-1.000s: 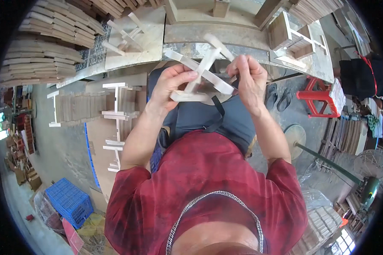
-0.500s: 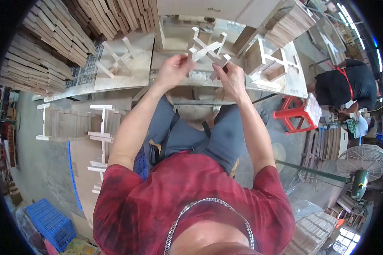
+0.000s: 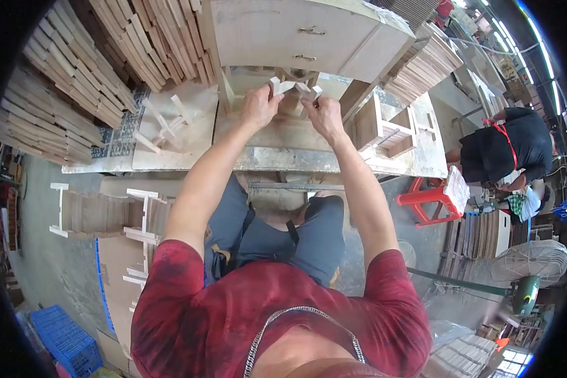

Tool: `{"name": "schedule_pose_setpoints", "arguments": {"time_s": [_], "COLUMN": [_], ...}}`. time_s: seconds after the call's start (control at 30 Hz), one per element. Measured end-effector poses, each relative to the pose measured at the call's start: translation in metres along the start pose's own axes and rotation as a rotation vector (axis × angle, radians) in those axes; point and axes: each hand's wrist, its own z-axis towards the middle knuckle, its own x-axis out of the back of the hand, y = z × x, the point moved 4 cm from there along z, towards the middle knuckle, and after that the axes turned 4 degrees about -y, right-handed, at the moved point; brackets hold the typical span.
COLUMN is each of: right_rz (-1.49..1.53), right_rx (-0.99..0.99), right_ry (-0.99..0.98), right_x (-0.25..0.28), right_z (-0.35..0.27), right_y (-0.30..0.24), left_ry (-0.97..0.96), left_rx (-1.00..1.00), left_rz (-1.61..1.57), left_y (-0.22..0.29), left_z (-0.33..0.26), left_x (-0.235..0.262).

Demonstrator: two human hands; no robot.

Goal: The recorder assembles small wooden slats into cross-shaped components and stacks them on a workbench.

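Observation:
A pale wooden cross-shaped frame (image 3: 286, 88) with short upright legs is held in both hands at the far part of the workbench (image 3: 283, 157), in front of the opening under a cabinet. My left hand (image 3: 260, 108) is closed round its left near leg. On the right near leg, my right hand (image 3: 325, 117) is closed with the thumb along its inner side. The frame's far part is mostly hidden by its near arms. Behind it, inside the opening, a round dark fixture (image 3: 300, 74) shows partly.
Another cross frame (image 3: 164, 126) lies at bench left, near tall stacks of slats (image 3: 63, 57). Wooden frames (image 3: 390, 129) stand at right. The cabinet (image 3: 283, 25) overhangs the bench. A red stool (image 3: 429, 200), a fan (image 3: 528, 271) and a person (image 3: 510, 142) are rightward.
Both hands have carried the wooden cross frame away from my body, deeper toward the opening under the cabinet. My left hand, loose beside the frame before, is now closed on its leg.

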Motion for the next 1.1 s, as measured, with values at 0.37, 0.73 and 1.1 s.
{"name": "schedule_pose_setpoints", "arguments": {"time_s": [0.37, 0.73, 1.1], "right_rz": [0.004, -0.112, 0.663], "right_rx": [-0.171, 0.517, 0.271], "right_ry": [-0.086, -0.318, -0.499], "right_x": [0.004, 0.052, -0.099], "right_z": [0.011, -0.124, 0.004], "right_y": [-0.018, -0.161, -0.261], "left_ry": [0.003, -0.255, 0.629], "left_rx": [0.039, 0.373, 0.391], "left_rz": [0.024, -0.857, -0.614], "left_y": [-0.007, -0.002, -0.155], "left_z": [0.012, -0.126, -0.203], "left_x": [0.003, 0.138, 0.287]}}
